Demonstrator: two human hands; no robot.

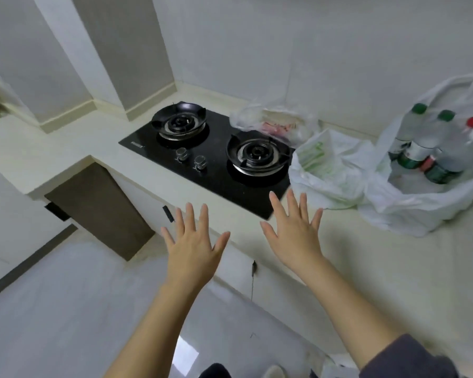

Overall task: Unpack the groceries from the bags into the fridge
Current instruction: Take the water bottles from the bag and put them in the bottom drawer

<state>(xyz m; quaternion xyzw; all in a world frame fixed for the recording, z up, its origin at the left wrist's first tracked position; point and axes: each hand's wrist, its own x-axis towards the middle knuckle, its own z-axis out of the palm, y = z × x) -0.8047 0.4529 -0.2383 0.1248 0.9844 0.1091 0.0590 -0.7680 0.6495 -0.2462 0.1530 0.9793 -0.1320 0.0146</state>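
Over counter edge: L hand (194, 241) & R hand (295, 230) spread flat, holding nothing; bags (410, 208) nearby.

no text can be read

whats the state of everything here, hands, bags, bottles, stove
left hand: open, fingers spread, holding nothing
right hand: open, fingers spread, holding nothing
bottle bag: on the counter, mouth open, not unpacked
bottles: three, capped, standing inside that bag
white bag: slumped on the counter, contents unclear
clear bag: crumpled, something red inside
stove: both burners unlit
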